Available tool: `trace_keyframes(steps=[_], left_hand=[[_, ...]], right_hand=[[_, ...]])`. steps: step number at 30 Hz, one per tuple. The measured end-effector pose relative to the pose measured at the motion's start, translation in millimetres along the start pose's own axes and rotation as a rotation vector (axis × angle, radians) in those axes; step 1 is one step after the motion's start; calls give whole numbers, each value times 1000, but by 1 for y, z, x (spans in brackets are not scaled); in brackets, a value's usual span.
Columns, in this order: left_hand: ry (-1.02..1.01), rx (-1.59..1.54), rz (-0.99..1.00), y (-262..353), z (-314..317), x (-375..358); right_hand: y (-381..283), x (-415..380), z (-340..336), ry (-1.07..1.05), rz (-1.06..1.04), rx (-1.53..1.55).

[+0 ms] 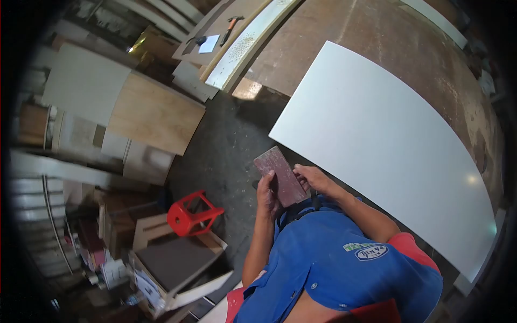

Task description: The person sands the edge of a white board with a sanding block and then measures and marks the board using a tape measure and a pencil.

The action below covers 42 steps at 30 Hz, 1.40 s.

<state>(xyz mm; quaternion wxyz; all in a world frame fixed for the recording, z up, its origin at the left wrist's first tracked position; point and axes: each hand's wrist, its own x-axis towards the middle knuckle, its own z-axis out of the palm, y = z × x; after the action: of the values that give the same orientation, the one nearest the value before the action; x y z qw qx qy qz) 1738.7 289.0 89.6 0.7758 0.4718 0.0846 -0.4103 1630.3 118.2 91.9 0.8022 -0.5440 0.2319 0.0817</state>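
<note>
One reddish-brown sanding block (280, 176), flat and rectangular with a gritty face, sits just left of one smooth white laminate panel (388, 145). Two hands hold it: the left hand (266, 194) curls its fingers around the block's lower left edge, the right hand (312, 177) pinches its right edge. One red plastic stool (193, 214) stands farther left of the panel.
</note>
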Motion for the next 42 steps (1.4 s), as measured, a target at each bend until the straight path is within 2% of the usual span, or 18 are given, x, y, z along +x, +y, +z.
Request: trace_keyframes(steps=[1,6,10,11,13,14,16,17,19,20,22,24,25,28,31,35,38,42], left_hand=[[-10,53,32,17,-5,24],[-118,342,-182,91,-19,134],[-357,451,-544,116,-11,216],[-432,532,-516,109,-1,230],[-567,650,-663,99,24,249],[-637,653,-691,87,32,256],[-696,663,-760,87,55,262],[-708,615,-755,78,59,267],[-616,553,-803,63,65,279],[-615,552,-808,59,63,277],[-616,815,-639,58,65,279],[-646,799,-730,73,74,276],[-672,817,-638,81,80,275],[-740,771,-702,107,83,289],[-788,872,-633,160,93,301],[-739,966,-608,230,90,341],[-736,1002,-408,275,58,392],[-676,898,-506,374,49,429]], right_hand=[[-5,10,-5,57,101,48],[10,13,-31,585,41,210],[26,4,-8,1402,-108,218],[51,6,-12,1439,-120,216],[96,5,-13,2020,78,-240],[97,6,-7,2053,96,-233],[85,16,4,2192,0,510],[77,21,2,2219,-10,519],[55,33,-2,2199,-3,1086],[71,34,-9,2203,1,1085],[135,27,-46,1611,-725,1327],[143,27,-45,1614,-715,1292],[132,35,-53,1635,-751,1228],[87,42,-37,1738,-679,1277],[37,69,-13,1786,-646,1250],[2,132,14,1785,-723,1202],[-39,202,43,1712,-770,1194],[-77,305,88,1992,-588,1261]])
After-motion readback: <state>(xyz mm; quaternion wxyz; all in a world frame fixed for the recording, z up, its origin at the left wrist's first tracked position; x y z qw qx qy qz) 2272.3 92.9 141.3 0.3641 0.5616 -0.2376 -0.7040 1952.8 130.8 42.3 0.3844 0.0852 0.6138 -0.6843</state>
